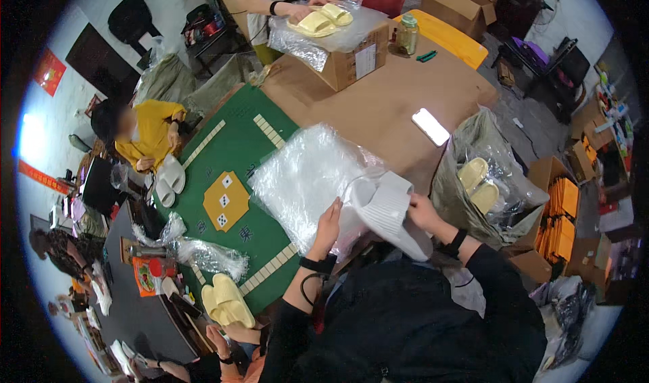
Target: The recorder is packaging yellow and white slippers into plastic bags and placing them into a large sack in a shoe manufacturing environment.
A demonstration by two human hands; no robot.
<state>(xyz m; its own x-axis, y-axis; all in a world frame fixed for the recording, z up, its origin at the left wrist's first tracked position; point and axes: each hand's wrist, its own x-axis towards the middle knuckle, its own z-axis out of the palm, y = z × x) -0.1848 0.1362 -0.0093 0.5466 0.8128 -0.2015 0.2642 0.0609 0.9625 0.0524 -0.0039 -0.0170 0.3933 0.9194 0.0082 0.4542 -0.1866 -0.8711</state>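
Inspected a brown table (449,89) spread at left with a green mat (199,180), marked by an ochre panel (215,210) and edged with rows of ivory tiles (270,269). Found the white slippers (391,217) (apparently a pair, one overlapping the other) tilted and held up at the near side of the table, just in front of the wearer's dark clothing (405,315). Observed the right hand (424,214) grasping them by their right side, with fingers bent around the edge. Noted the left hand (327,229) raised just beside their left side, with fingers extended upward against clear plastic bags (304,173) lying flat across mat and table. Could not tell any grip of those fingers on the film. Saw a lit phone (430,127) farther back, near an open sack (443,187) containing yellow slippers (473,173) and plastic. Recorded at the far side a cardboard box (365,60) under plastic sheeting (297,45), topped with another yellow pair (314,24) touched by a co-worker's hands (292,12). Logged nearby a glass jar (407,37). Listed grey slippers (174,173) at the mat's left edge, close to a co-worker in yellow (152,129).
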